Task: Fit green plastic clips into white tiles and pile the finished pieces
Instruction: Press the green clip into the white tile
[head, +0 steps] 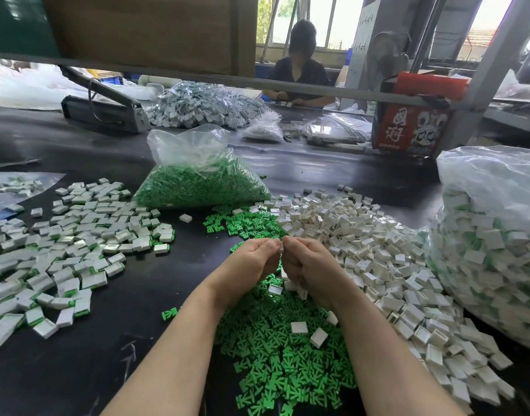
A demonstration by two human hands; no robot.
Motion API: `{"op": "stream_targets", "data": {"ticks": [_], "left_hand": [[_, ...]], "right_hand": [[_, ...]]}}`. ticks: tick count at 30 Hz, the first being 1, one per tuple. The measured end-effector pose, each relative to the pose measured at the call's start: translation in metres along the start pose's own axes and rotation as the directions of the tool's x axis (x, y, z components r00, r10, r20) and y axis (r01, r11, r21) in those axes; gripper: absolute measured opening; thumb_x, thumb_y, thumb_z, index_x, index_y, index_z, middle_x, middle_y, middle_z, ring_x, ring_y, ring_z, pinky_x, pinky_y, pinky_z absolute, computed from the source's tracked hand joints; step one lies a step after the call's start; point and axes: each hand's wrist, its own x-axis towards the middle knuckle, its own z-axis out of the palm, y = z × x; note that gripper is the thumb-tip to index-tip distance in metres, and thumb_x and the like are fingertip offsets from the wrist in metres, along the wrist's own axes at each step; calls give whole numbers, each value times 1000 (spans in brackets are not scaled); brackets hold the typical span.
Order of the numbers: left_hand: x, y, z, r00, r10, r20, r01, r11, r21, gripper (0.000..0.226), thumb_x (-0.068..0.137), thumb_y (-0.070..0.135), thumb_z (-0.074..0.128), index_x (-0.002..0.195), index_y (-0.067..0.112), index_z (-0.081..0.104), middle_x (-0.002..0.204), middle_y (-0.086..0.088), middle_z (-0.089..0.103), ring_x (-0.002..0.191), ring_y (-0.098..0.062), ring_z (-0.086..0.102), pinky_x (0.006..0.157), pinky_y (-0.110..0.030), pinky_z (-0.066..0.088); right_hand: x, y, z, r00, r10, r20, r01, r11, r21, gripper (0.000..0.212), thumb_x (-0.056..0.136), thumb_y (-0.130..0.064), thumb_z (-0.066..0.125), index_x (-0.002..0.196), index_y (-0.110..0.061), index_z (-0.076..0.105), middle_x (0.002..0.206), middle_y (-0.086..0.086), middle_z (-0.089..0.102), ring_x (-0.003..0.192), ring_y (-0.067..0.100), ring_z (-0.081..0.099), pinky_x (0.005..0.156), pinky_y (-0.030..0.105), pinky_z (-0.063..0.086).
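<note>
Both hands meet fingertip to fingertip above the black table [113, 340], left hand [251, 262] and right hand [305, 268] curled and pinching one small white tile [281, 250] between them; it is mostly hidden, its axis unreadable. Loose green clips [287, 355] lie at 6 o'clock, empty tiles [377, 253] at 3, finished pieces [77, 250] at 9.

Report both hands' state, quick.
Left hand: fingers curled, pinching a small white piece with the right.
Right hand: curled, pinching the same piece; whether a clip is in it cannot be told.
</note>
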Motion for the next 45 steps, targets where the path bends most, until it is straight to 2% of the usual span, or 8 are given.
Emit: {"op": "stream_targets", "data": {"ticks": [4,10,15,18,23,29,42,45], "left_hand": [[1,-1,0,999,8,-48,-6,999,42,33,107,19,35,75,15,44,57,13,34,51,-3,28,48,-16,29],[6,-6,3,990,45,-137,-11,971,239,38,107,21,37,84,-5,55,70,-3,49,64,-14,41,63,-30,37],[8,-10,4,983,60,-175,4,939,344,36,106,25,38,90,9,66,88,-10,71,87,-29,66,79,-42,53],[7,-11,8,978,76,-193,6,920,391,35,105,28,38,85,20,65,84,-1,70,84,-23,66,78,-41,53],[7,-10,12,974,96,-206,0,907,422,36,105,31,37,90,14,65,87,-5,70,85,-23,65,81,-47,52],[7,-10,10,980,91,-176,-2,893,449,38,105,32,37,87,12,63,84,-8,69,82,-26,64,79,-50,51],[7,-9,8,991,79,-110,-32,925,379,38,107,27,37,100,0,63,96,-20,68,92,-33,64,87,-52,50],[5,-7,5,994,57,-96,-38,981,189,31,107,21,38,91,4,59,77,-3,66,75,-11,57,71,-28,51]], "right_hand": [[1,1,5,996,-54,-71,41,985,-169,40,105,-19,40,65,-14,43,52,-5,34,44,7,29,44,21,27],[6,7,15,966,-180,-183,74,878,-473,47,106,-29,34,69,-5,50,58,4,43,56,21,39,56,49,39],[8,10,19,970,-194,-150,42,733,-679,63,106,-40,21,63,-10,55,61,2,56,58,18,49,61,38,40],[9,11,19,969,-186,-160,24,723,-691,61,106,-41,20,65,-15,57,65,1,59,64,16,54,65,37,43],[8,14,19,960,-221,-172,42,719,-694,57,106,-38,20,65,-17,54,68,1,59,69,18,55,69,40,44],[8,14,16,961,-232,-151,57,698,-714,54,107,-31,23,57,-22,43,61,-4,50,60,12,46,61,33,29],[7,11,14,961,-246,-128,75,675,-734,51,106,-32,23,61,-21,46,65,-2,53,65,16,50,64,36,37],[8,9,11,969,-207,-138,80,784,-616,49,106,-35,25,65,-19,47,62,-4,50,60,15,48,63,39,43]]}}
